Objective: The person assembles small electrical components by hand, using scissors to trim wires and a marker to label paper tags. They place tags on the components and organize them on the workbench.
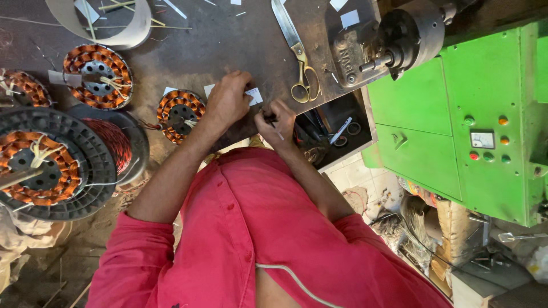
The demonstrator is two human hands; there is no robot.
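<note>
On the dark, scuffed bench (217,40), left hand (227,101) flattens white paper (253,94).

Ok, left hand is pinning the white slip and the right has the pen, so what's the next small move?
Probably lower the pen tip onto the white paper slip. The left hand already presses the slip flat on the dark workbench, while the right hand grips the pen just beside it.

I count four copper-wound stators: one (97,76), a second (180,114), a third (23,88) at the left edge, a fourth (39,167) on a black spool (85,171). One pair of scissors (298,51), one green machine (474,125), two hands (227,101) (276,121).
</note>
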